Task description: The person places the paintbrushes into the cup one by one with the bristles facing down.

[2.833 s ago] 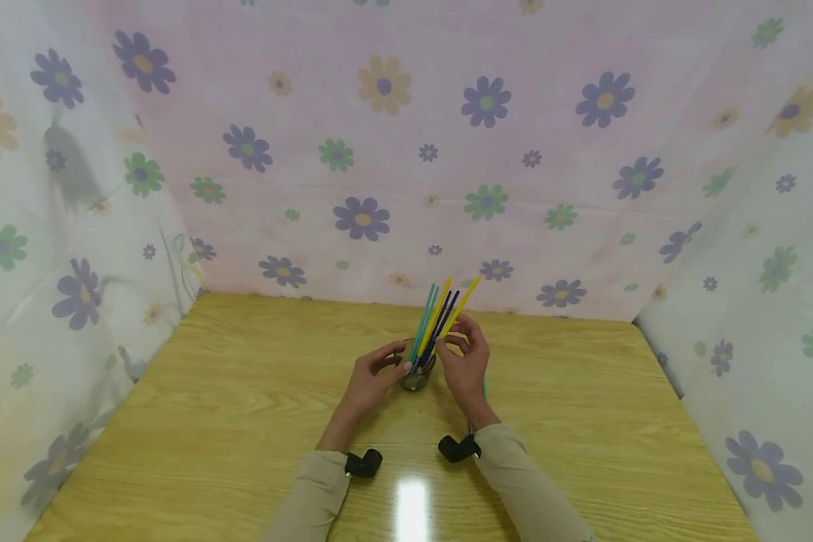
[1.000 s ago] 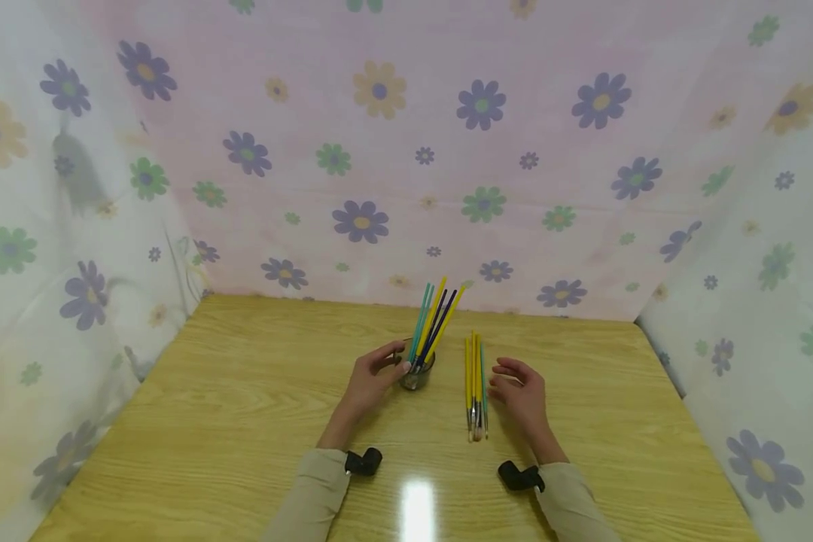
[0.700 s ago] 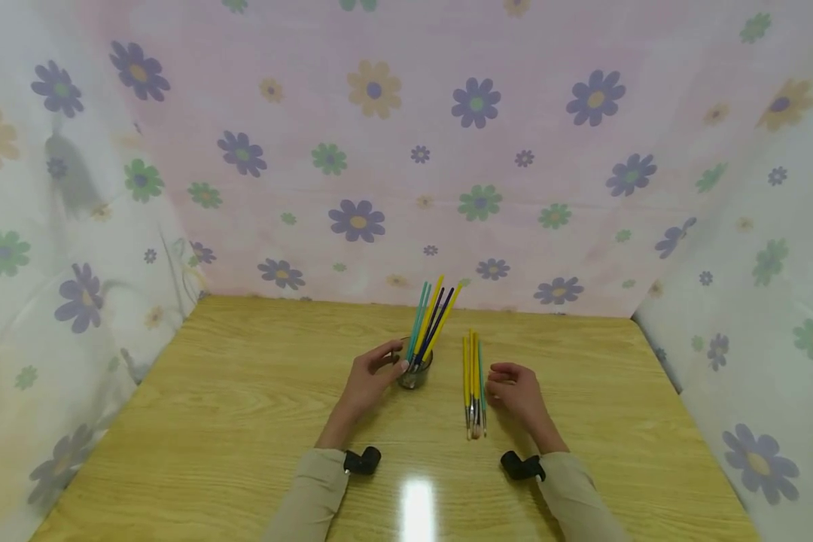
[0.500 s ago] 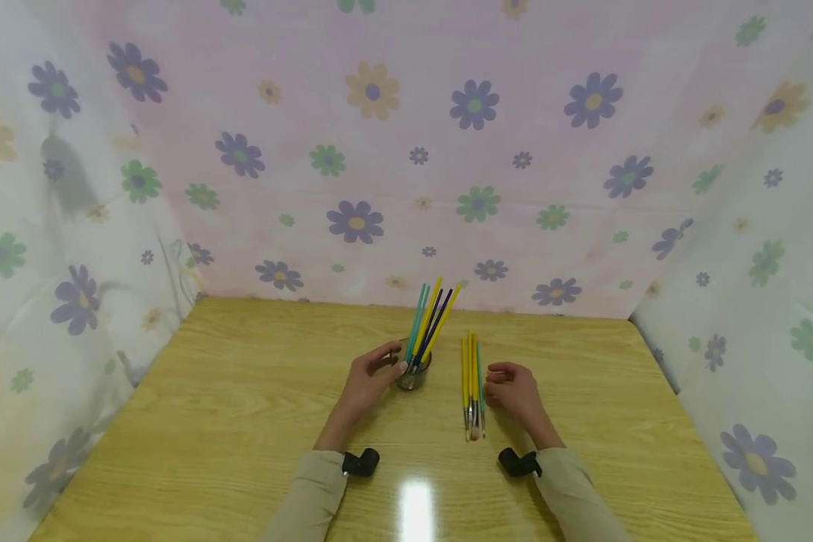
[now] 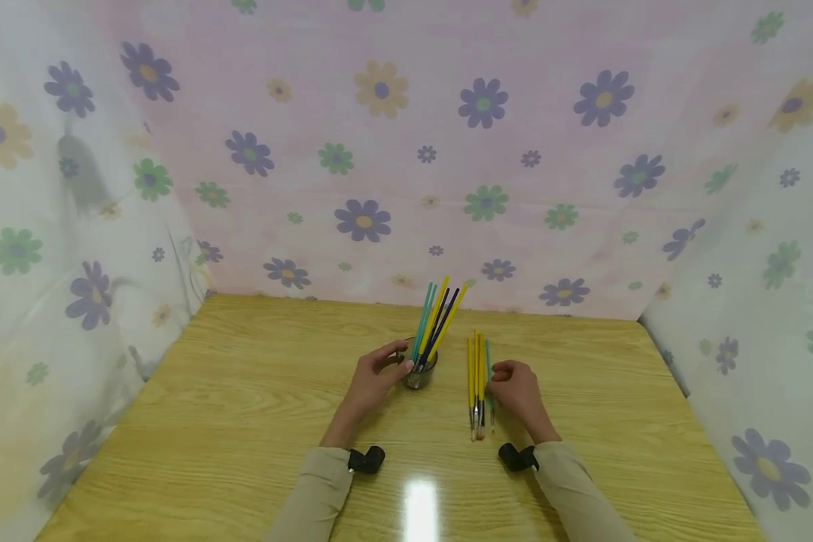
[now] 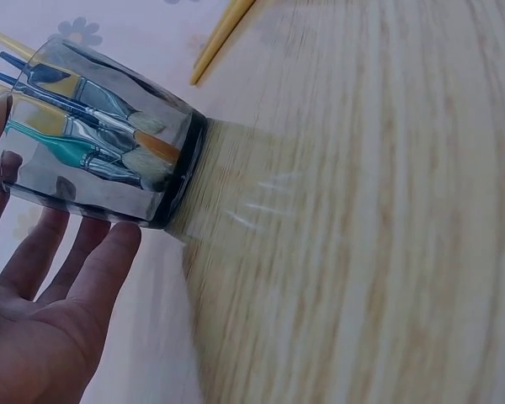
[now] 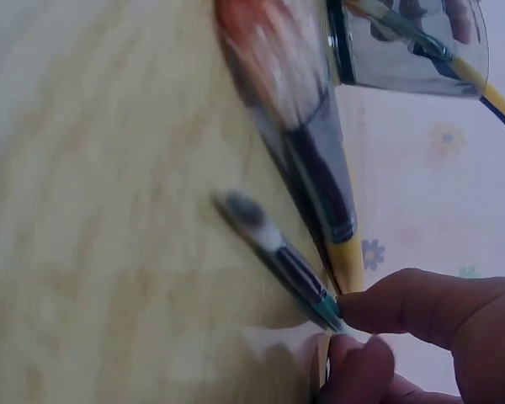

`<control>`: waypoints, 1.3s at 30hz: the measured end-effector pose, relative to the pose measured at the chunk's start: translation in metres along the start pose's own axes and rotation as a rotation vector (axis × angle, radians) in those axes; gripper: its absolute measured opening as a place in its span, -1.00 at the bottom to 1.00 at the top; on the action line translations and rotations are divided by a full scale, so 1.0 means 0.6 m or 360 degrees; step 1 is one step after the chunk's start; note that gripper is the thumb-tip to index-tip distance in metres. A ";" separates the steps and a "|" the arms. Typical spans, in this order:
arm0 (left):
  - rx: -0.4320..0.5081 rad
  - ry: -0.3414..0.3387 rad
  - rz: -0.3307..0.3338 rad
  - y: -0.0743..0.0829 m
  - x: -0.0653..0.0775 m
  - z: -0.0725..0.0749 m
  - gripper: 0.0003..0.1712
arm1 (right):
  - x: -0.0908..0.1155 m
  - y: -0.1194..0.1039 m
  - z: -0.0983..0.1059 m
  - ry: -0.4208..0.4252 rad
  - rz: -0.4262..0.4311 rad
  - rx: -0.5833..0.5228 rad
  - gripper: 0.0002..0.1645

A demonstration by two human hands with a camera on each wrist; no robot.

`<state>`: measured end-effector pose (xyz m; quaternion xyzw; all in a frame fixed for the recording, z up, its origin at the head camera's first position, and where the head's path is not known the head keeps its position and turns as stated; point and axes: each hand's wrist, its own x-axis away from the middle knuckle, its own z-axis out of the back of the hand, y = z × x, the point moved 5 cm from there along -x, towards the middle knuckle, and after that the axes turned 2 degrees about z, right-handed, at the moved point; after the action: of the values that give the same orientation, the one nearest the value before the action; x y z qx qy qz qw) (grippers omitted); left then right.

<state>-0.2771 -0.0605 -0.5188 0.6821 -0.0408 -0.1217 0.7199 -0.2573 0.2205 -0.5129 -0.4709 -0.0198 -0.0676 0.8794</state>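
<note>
Paintbrushes with teal, yellow and dark blue handles [image 5: 440,324] lean to the right in a clear drinking glass [image 5: 416,379]. My left hand [image 5: 373,376] holds this glass around its side, thumb in front. In the left wrist view the bristles show bottom-down inside the glass [image 6: 143,93]. To the right of it, several yellow-handled paintbrushes [image 5: 475,376] lie side by side on the table. Just beside them lies a teal paintbrush [image 5: 488,354], which my right hand [image 5: 518,391] pinches. In the right wrist view thumb and fingers meet on its teal handle [image 7: 332,313], close to a broad paintbrush [image 7: 320,168].
The wood-grained table [image 5: 244,421] meets a flower-printed cloth [image 5: 406,135] at its back, with similar cloth at both sides. Black cameras [image 5: 366,459] sit on both wrists. A bright reflection lies at the table's near part.
My right hand has gone from the brushes in the glass to the row on the table. It now pinches the teal paintbrush, which stands slightly apart from the yellow ones. The left hand stays put.
</note>
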 end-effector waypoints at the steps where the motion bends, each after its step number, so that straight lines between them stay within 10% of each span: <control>1: -0.0003 0.0003 0.0007 0.000 0.000 0.000 -0.49 | -0.001 0.000 0.002 0.0009 -0.0004 0.0011 -0.57; 39: -0.0018 -0.0037 0.0037 0.001 0.000 0.001 -0.43 | -0.032 0.001 0.011 -0.0135 -0.0004 0.0414 -0.28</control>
<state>-0.2772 -0.0610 -0.5184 0.6761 -0.0563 -0.1213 0.7245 -0.2762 0.2282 -0.5114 -0.3552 -0.0662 -0.0456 0.9313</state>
